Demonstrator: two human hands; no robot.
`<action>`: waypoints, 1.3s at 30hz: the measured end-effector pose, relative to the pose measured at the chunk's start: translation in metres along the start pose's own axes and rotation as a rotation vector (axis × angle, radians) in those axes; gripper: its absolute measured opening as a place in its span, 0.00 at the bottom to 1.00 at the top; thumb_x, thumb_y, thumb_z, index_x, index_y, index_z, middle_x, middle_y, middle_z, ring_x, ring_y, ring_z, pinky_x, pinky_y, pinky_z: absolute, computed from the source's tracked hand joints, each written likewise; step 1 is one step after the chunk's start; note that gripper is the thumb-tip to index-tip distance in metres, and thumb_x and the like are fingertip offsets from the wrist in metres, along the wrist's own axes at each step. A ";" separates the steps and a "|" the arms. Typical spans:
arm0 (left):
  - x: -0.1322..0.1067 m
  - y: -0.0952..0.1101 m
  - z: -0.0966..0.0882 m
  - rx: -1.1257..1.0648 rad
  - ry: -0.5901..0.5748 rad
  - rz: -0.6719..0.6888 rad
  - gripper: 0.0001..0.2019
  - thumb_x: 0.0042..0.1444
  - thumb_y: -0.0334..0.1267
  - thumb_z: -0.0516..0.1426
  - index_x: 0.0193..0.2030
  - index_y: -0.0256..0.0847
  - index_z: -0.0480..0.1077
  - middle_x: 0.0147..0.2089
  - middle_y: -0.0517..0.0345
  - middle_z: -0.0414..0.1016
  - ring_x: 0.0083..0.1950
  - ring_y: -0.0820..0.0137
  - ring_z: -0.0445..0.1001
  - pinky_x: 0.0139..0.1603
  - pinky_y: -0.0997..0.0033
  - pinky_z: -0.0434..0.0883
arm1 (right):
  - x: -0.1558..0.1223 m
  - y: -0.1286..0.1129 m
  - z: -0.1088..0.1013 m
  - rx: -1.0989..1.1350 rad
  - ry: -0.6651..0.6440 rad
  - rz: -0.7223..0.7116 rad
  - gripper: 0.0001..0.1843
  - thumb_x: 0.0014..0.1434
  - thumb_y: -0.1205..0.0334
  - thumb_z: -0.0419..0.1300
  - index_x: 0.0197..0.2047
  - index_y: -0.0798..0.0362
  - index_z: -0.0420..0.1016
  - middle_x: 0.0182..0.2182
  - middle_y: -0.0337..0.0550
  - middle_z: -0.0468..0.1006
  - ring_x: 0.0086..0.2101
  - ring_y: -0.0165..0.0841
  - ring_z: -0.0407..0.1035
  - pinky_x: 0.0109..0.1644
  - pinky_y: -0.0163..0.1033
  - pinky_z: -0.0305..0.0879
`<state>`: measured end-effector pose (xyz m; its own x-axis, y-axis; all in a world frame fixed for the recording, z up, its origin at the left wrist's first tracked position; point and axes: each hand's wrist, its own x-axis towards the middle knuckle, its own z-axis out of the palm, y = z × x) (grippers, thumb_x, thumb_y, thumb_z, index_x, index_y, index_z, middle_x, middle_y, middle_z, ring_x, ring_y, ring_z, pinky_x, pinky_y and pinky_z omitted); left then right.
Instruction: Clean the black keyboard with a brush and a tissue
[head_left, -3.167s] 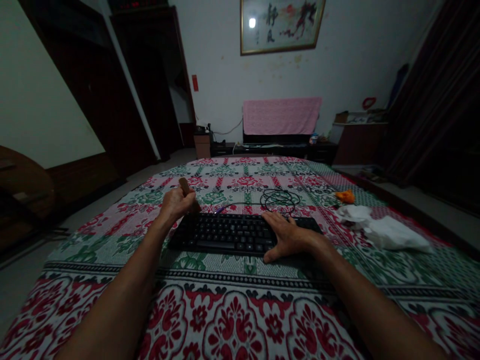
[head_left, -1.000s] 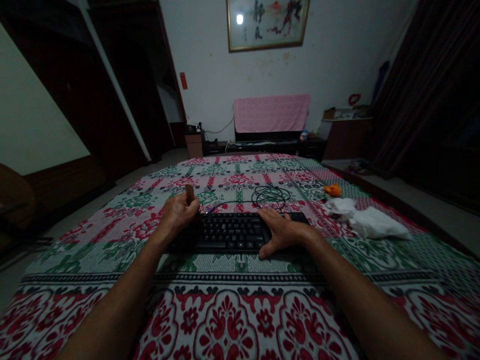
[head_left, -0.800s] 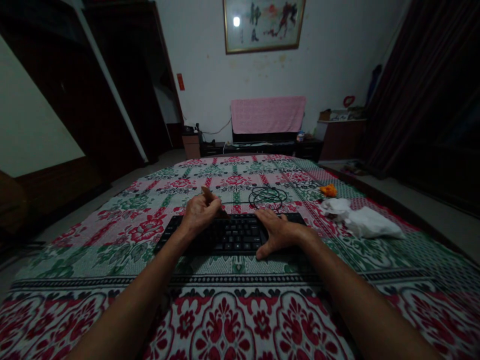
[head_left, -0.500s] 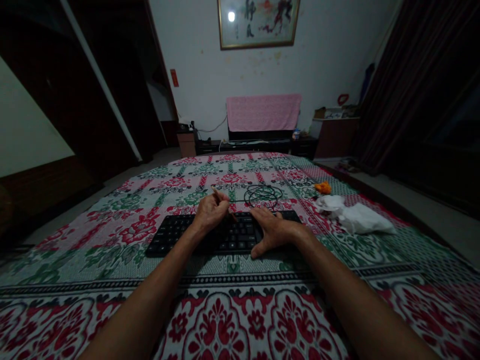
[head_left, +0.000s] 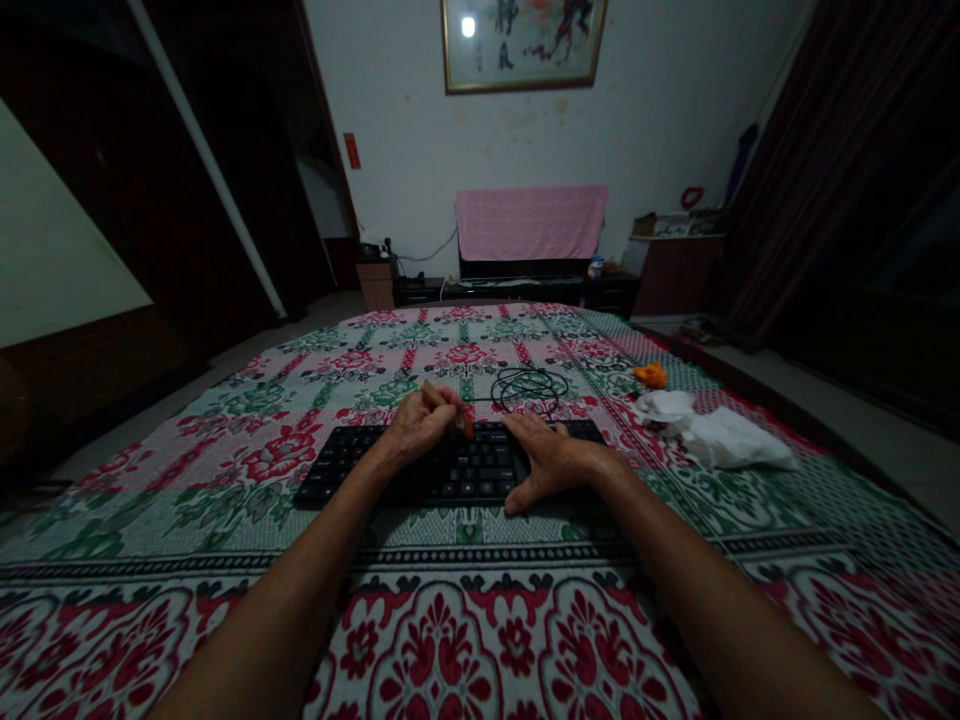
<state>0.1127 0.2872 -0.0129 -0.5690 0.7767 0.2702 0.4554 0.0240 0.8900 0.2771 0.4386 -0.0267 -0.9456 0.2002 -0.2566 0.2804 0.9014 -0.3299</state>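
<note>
Black keyboard (head_left: 480,470) under a spread right hand (head_left: 551,462), wooden-handled tool (head_left: 433,394) slanting over it

The keyboard lies flat on the patterned cloth (head_left: 472,545), straight in front of the person. The left hand (head_left: 422,424) is curled firmly around the tool, above the middle of the keys. The right hand, fingers apart, rests across the keyboard's right part, with the thumb by the near edge and the fingertips at the far one; it looks to steady rather than clasp.

If that palm eased off, a sideways push from the tool could make the keyboard slide or twist, since the cloth beneath is loose fabric and may ruck up. Too steep or hard a press could scrape a key or catch its rim. The coiled cable (head_left: 529,390), just beyond the far edge, might snag a finger if the left hand strayed forward. Dim light and the hand's own shadow would make a slip harder to notice.

The keyboard's long axis runs left to right across the view, its spacebar side toward the person. The tool lies aslant: handle end up, far and to the left, orange-brown working end down, near and to the right. Whether that end touches the keys, I cannot tell.
</note>
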 end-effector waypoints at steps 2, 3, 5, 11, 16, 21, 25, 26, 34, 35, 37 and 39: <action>-0.002 -0.001 0.002 0.007 -0.040 -0.012 0.08 0.43 0.34 0.52 0.30 0.37 0.69 0.27 0.58 0.73 0.28 0.72 0.70 0.30 0.73 0.68 | 0.000 0.001 0.000 0.002 0.002 -0.002 0.69 0.32 0.37 0.67 0.69 0.51 0.34 0.67 0.53 0.36 0.64 0.55 0.26 0.63 0.65 0.27; -0.002 0.000 0.003 -0.003 -0.062 -0.022 0.08 0.42 0.34 0.52 0.29 0.37 0.69 0.27 0.58 0.73 0.28 0.72 0.71 0.30 0.73 0.68 | 0.000 0.001 0.000 0.003 0.000 0.000 0.70 0.31 0.37 0.67 0.69 0.51 0.34 0.67 0.53 0.36 0.64 0.55 0.26 0.63 0.66 0.27; -0.002 0.002 0.001 -0.035 -0.106 -0.038 0.07 0.42 0.35 0.53 0.29 0.37 0.69 0.28 0.58 0.74 0.29 0.71 0.71 0.31 0.72 0.68 | 0.000 0.000 -0.001 0.004 -0.002 -0.002 0.70 0.31 0.36 0.67 0.69 0.52 0.34 0.67 0.54 0.36 0.64 0.56 0.25 0.62 0.67 0.27; -0.004 0.006 0.002 -0.081 -0.090 0.021 0.09 0.48 0.42 0.56 0.30 0.37 0.68 0.28 0.57 0.74 0.28 0.72 0.71 0.31 0.74 0.68 | -0.003 -0.004 -0.003 0.014 -0.004 -0.005 0.71 0.30 0.35 0.66 0.69 0.53 0.34 0.67 0.55 0.35 0.64 0.56 0.25 0.62 0.68 0.27; -0.005 0.001 0.015 -0.108 -0.077 -0.051 0.12 0.49 0.45 0.56 0.28 0.36 0.69 0.25 0.57 0.73 0.25 0.73 0.71 0.26 0.76 0.66 | -0.001 -0.002 -0.002 -0.005 -0.015 0.001 0.71 0.31 0.35 0.66 0.69 0.53 0.32 0.67 0.55 0.34 0.64 0.55 0.24 0.62 0.67 0.27; -0.002 -0.004 0.009 0.074 0.007 -0.131 0.13 0.50 0.45 0.54 0.26 0.37 0.70 0.21 0.58 0.72 0.21 0.73 0.69 0.22 0.75 0.64 | -0.001 -0.002 -0.002 -0.007 -0.017 0.000 0.70 0.32 0.36 0.66 0.69 0.54 0.33 0.67 0.55 0.35 0.64 0.55 0.23 0.62 0.66 0.26; -0.001 -0.001 -0.006 0.299 0.111 -0.061 0.11 0.48 0.42 0.53 0.22 0.38 0.70 0.19 0.59 0.71 0.21 0.71 0.69 0.21 0.75 0.62 | -0.002 -0.003 -0.003 -0.008 -0.023 0.014 0.70 0.32 0.36 0.66 0.69 0.54 0.32 0.67 0.55 0.33 0.64 0.55 0.24 0.62 0.66 0.26; 0.000 0.000 -0.009 0.331 0.134 -0.047 0.11 0.47 0.41 0.53 0.21 0.39 0.69 0.19 0.59 0.72 0.22 0.70 0.70 0.22 0.75 0.62 | -0.002 -0.003 -0.003 -0.008 -0.024 0.018 0.71 0.32 0.36 0.67 0.69 0.53 0.32 0.67 0.55 0.33 0.64 0.55 0.24 0.62 0.66 0.26; 0.004 -0.009 -0.013 0.239 0.182 0.031 0.10 0.47 0.39 0.53 0.33 0.37 0.71 0.27 0.57 0.75 0.29 0.67 0.74 0.30 0.72 0.68 | -0.003 -0.005 -0.004 -0.008 -0.023 0.008 0.70 0.32 0.36 0.66 0.69 0.52 0.33 0.67 0.54 0.34 0.64 0.54 0.25 0.63 0.66 0.27; 0.003 -0.009 -0.010 0.248 0.163 0.048 0.10 0.48 0.38 0.52 0.33 0.37 0.71 0.28 0.56 0.75 0.29 0.67 0.74 0.31 0.72 0.68 | -0.004 -0.005 -0.004 -0.007 -0.027 0.008 0.70 0.32 0.36 0.66 0.69 0.52 0.33 0.67 0.54 0.34 0.64 0.53 0.25 0.63 0.65 0.27; 0.000 -0.007 -0.006 0.280 0.103 0.084 0.09 0.48 0.38 0.52 0.33 0.37 0.70 0.28 0.56 0.76 0.30 0.68 0.74 0.33 0.71 0.68 | -0.004 -0.004 -0.004 -0.005 -0.030 0.010 0.71 0.32 0.36 0.66 0.69 0.53 0.32 0.67 0.54 0.34 0.64 0.53 0.25 0.63 0.65 0.27; -0.003 -0.003 -0.004 0.294 -0.001 0.114 0.09 0.48 0.36 0.51 0.33 0.37 0.70 0.28 0.57 0.75 0.29 0.69 0.73 0.33 0.72 0.68 | -0.003 -0.004 -0.004 -0.006 -0.027 0.011 0.71 0.31 0.36 0.66 0.69 0.54 0.32 0.67 0.55 0.34 0.64 0.53 0.25 0.63 0.66 0.27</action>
<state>0.1109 0.2823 -0.0147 -0.5022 0.7857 0.3613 0.6947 0.1177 0.7096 0.2783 0.4361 -0.0213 -0.9376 0.2001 -0.2843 0.2899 0.9015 -0.3214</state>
